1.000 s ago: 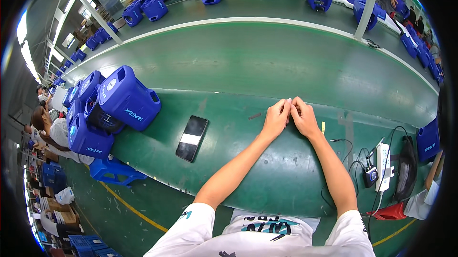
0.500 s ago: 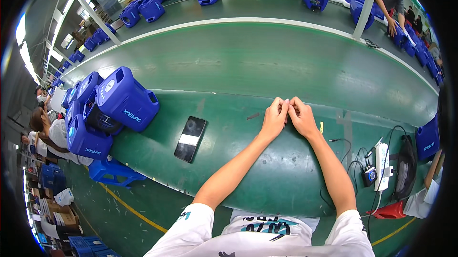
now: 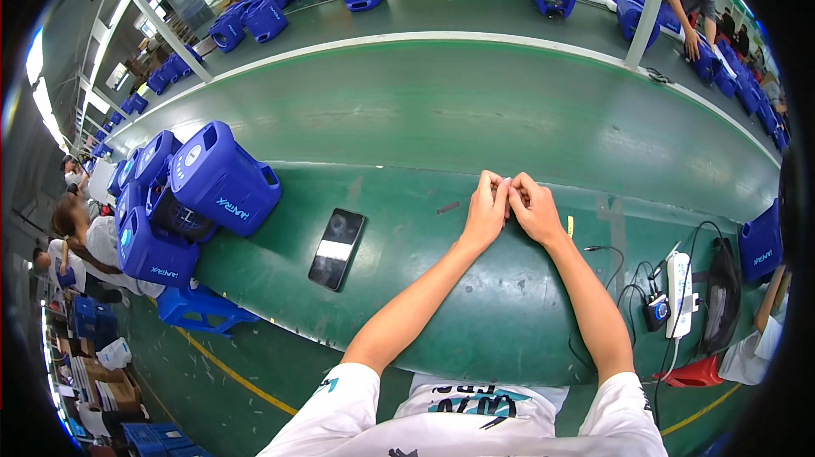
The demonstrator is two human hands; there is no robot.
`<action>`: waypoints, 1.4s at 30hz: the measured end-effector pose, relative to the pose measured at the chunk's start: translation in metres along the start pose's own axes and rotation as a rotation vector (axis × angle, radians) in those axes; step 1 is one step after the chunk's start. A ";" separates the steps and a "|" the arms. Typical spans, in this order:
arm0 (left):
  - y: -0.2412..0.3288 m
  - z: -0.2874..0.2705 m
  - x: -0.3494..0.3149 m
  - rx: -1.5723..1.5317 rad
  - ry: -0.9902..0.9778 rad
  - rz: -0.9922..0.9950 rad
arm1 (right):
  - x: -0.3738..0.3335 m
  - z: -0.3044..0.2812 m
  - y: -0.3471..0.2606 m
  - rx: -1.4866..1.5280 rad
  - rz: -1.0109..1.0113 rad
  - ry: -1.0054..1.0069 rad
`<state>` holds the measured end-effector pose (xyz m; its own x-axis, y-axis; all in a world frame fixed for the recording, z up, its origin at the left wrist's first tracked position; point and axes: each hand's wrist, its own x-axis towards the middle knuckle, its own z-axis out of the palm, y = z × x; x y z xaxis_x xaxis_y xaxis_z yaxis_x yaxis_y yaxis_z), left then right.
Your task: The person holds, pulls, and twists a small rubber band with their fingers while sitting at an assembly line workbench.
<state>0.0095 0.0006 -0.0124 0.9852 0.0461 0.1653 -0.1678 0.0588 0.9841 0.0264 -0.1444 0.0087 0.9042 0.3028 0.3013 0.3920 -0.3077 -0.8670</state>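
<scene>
Two hands meet, my left hand (image 3: 486, 214) and right hand (image 3: 536, 213), toward the far edge of the green desk (image 3: 475, 338). Fingers (image 3: 488, 187) curled inward, tips together; whether they pinch something small, cannot tell. Progress: no part visible between them, so what is done or left I cannot read. Smartphone (image 3: 337, 250) lies flat, untouched, left of my left forearm (image 3: 416, 296). Dark strip (image 3: 448, 207) near my left hand; yellow strip (image 3: 570, 226) just beside the right. Blue speakers (image 3: 222, 181) heaped at the desk's left end, well apart. Room: fair between phone and forearm; little desk past my fingertips, green belt (image 3: 424, 100) beyond. Rightward, cable plug (image 3: 592, 248) and white power strip (image 3: 678, 294) would hamper a wide sweep, I judge.
</scene>
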 end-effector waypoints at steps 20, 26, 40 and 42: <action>0.006 -0.002 0.000 -0.044 0.004 0.007 | 0.002 0.002 0.001 0.021 0.013 0.032; 0.006 -0.001 0.001 -0.048 0.020 0.010 | 0.002 0.001 0.005 0.023 0.023 0.031; 0.001 -0.003 0.000 -0.108 0.001 -0.027 | -0.001 0.003 -0.002 0.014 0.029 0.027; 0.000 -0.004 0.000 -0.064 -0.001 0.000 | 0.001 0.003 -0.005 -0.001 0.022 0.023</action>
<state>0.0096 0.0049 -0.0125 0.9851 0.0455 0.1656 -0.1700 0.1227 0.9778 0.0246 -0.1397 0.0118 0.9162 0.2748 0.2916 0.3723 -0.3150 -0.8730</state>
